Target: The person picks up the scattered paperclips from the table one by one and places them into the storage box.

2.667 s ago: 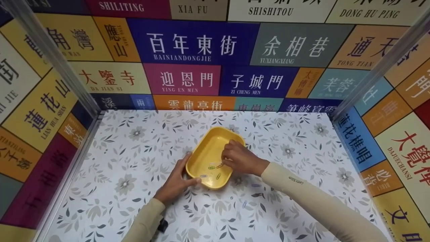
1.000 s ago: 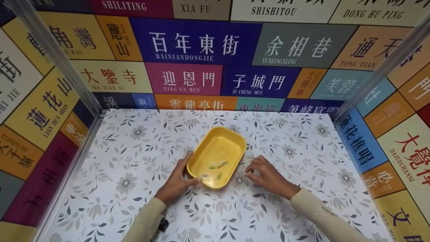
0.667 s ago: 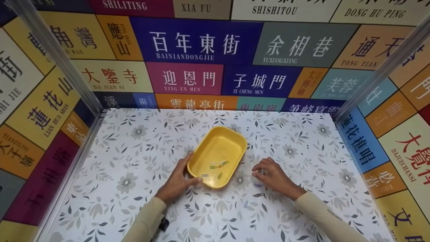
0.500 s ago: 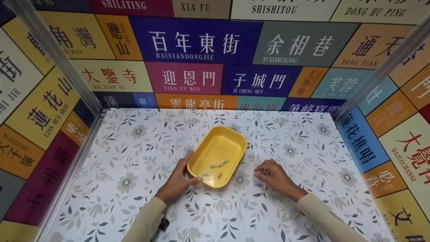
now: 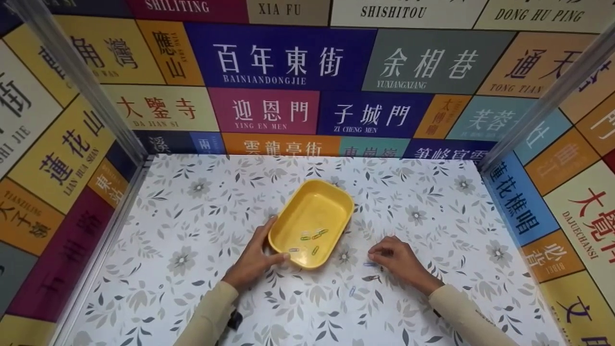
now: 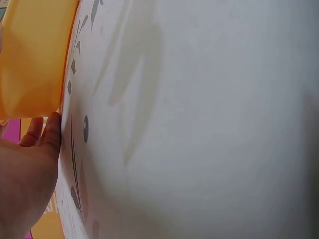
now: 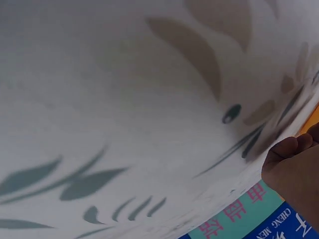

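A yellow plastic tray (image 5: 307,206) sits tilted on the table, with several paper clips (image 5: 315,250) in its near end. My left hand (image 5: 252,259) holds its near left side, the thumb at the rim and the fingers along the outer wall. In the left wrist view, fingertips (image 6: 52,124) touch the tray's side. To the tray's right, my right hand (image 5: 396,259) is low over the table with bent fingers and thumb close together. Just beside its fingertips lies a purple paper clip (image 5: 369,264). Whether they pinch anything is hidden, also in the right wrist view.
A pale blue paper clip (image 5: 352,290) lies nearer me on the white floral tabletop (image 5: 216,202). Walls with coloured sign panels (image 5: 274,57) enclose the table at the back and both sides.
My right hand has gone from inside the tray out to the right, then slightly farther right and nearer me. Another green clip shows in the tray. My left hand has stayed put.
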The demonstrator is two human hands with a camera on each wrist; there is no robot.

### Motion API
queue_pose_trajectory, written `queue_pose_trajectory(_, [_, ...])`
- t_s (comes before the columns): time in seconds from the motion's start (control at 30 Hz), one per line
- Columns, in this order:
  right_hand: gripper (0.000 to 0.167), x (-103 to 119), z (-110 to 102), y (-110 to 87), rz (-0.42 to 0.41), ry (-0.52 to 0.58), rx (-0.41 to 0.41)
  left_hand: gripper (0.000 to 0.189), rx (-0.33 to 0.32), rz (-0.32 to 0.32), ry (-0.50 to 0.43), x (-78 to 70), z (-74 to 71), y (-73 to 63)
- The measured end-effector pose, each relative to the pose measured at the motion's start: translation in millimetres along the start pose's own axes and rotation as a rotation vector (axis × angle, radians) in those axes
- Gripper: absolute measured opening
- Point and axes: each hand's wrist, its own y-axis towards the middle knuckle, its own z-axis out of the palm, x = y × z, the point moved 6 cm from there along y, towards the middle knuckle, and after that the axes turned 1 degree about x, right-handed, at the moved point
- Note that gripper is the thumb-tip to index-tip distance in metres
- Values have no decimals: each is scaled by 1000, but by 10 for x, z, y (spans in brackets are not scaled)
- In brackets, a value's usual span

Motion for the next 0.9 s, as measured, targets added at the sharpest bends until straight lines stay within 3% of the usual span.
queue_pose_trajectory(0.2, [8, -45, 9, -60, 17, 3, -18, 111, 8, 28, 2, -26, 4, 1])
queue_pose_trajectory(0.53, [10, -76, -4, -96, -53, -7, 0, 113, -5, -42, -14, 6, 6, 8])
queue_pose_trajectory(0.9, [16, -104, 11, -131, -136, -37, 9, 113, -9, -31, -10, 21, -4, 11])
